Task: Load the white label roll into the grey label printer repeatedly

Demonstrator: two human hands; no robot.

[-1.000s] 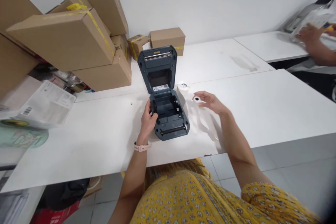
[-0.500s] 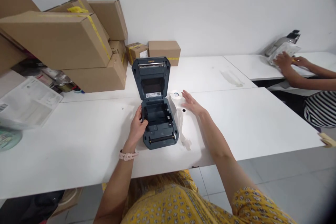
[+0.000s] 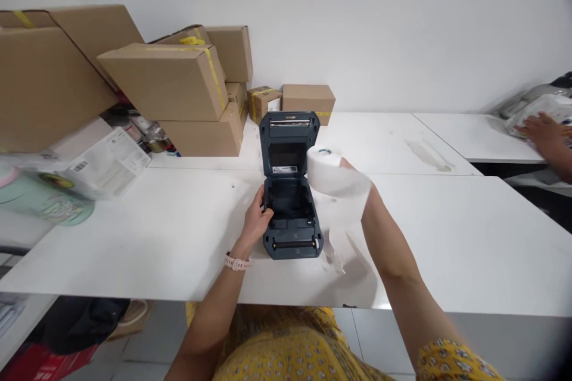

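Paper strip (image 3: pixel 334 257), white and crumpled, lies on the white counter (image 3: pixel 187 238) beside our dark blue-grey plastic printer (image 3: pixel 292 226). Our left hand (image 3: pixel 258 218) grips its side; our right hand (image 3: pixel 347 164), partly hidden, holds the white paper roll (image 3: pixel 324 174), still outside. The printer's lid (image 3: pixel 290 141) is already raised.

From above, the way into the printer's (image 3: pixel 286 232) bay is open. Its raised lid (image 3: pixel 290 141) blocks the back, the left grip (image 3: pixel 257 218) the left side, the roll (image 3: pixel 319 172) and its strip (image 3: pixel 348 208) the right. Boxes (image 3: pixel 163 83) crowd the far left; the counter (image 3: pixel 447 244) offers wide room farther right.
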